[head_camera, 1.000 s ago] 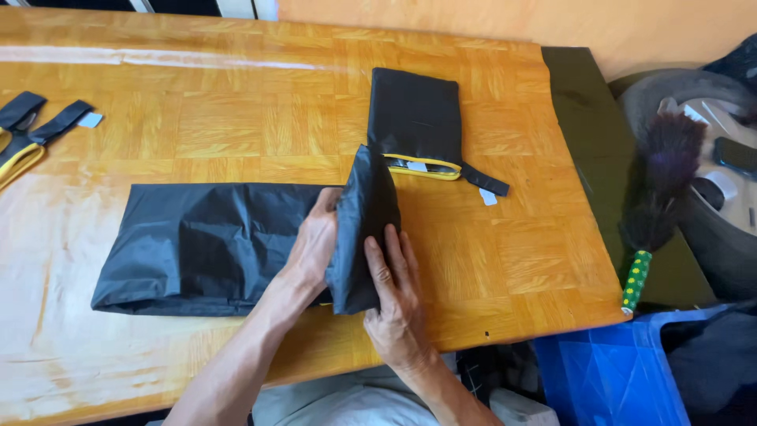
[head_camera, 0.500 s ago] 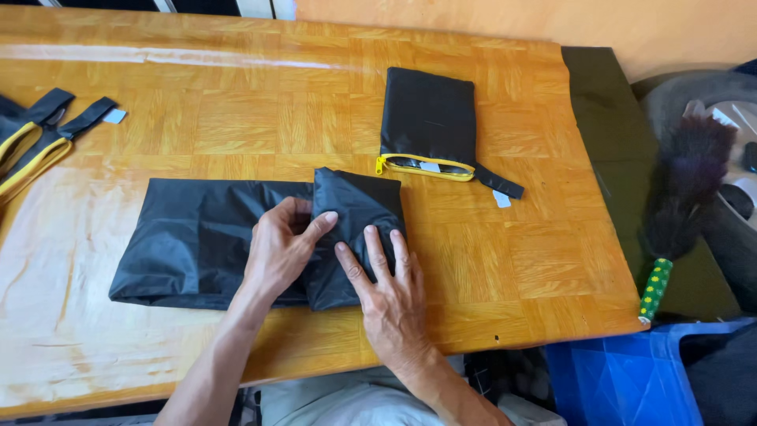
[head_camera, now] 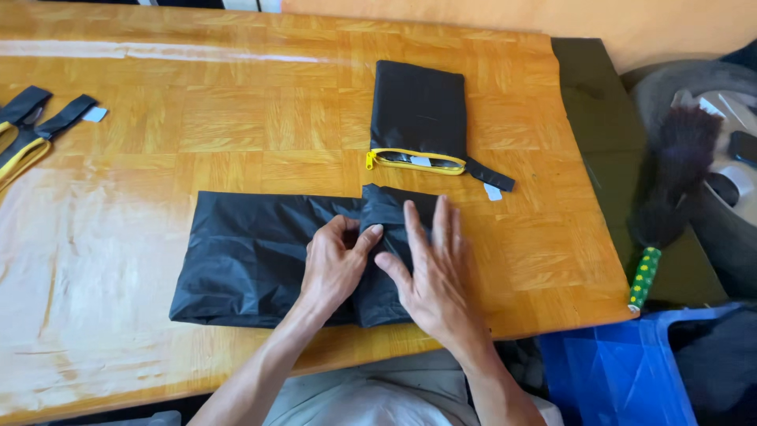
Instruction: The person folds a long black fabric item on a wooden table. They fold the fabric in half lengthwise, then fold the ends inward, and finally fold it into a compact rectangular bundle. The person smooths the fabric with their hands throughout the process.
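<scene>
Now both hands press the folded end of the black fabric sheet [head_camera: 252, 256] on the table [head_camera: 197, 118].

My left hand [head_camera: 335, 264] pinches the fold with curled fingers; my right hand [head_camera: 434, 268] lies flat and wide on it. I judge the sheet thin, light, limp and slippery, best held at the folded edge. A black pouch [head_camera: 418, 114] lies just behind.

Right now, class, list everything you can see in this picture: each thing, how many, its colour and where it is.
table: 1, orange wood, centre
sheet: 1, black, folded, table front
pouch: 1, black with yellow zip, behind sheet
straps: 2, black and yellow, table's left edge
duster: 1, dark feathers, green dotted handle, right of table
bin: 1, blue, lower right
left hand: 1, pinching sheet's fold
right hand: 1, flat on sheet
</scene>
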